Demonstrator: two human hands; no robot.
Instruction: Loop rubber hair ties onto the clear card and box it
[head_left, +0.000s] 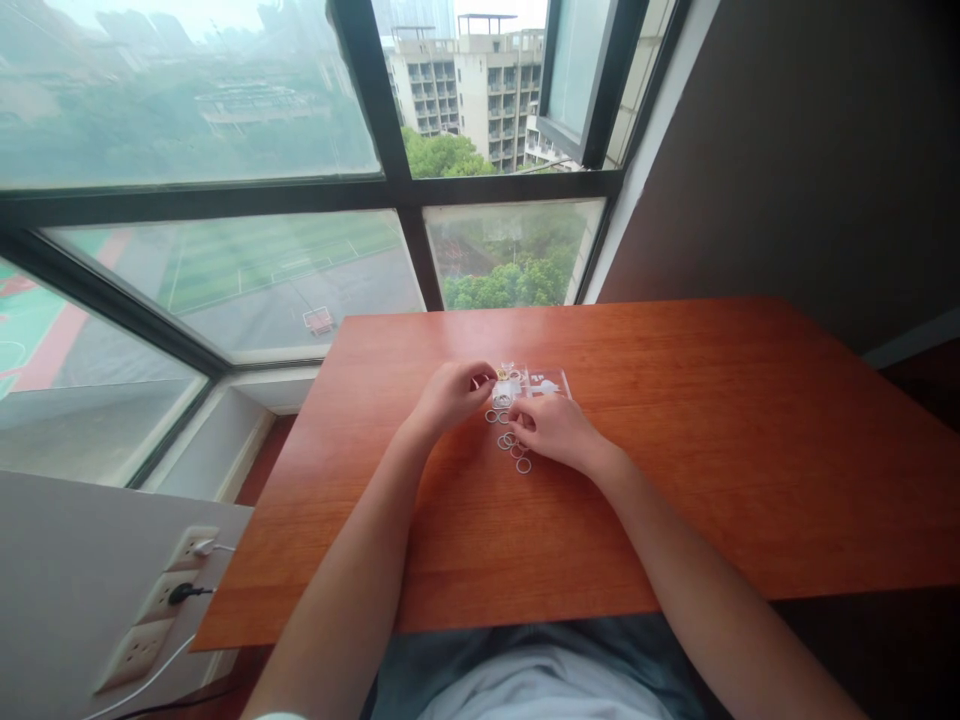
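A small clear plastic box lies on the wooden table with its transparent lid folded out to the right. Several pale rings, like small elastic bands, are inside its left part. More loose pale rings lie on the table in front of the box. My left hand is at the box's left edge, fingers curled and pinched together; what they grip is too small to make out. Just in front of the box, my right hand is closed in a pinch over the loose rings, and its fingertips hide whatever is between them.
The reddish-brown table reaches far to the right. Behind it stands a dark-framed window, with one pane open at the upper right. Wall sockets with plugged-in cables are at the lower left. A grey wall rises on the right.
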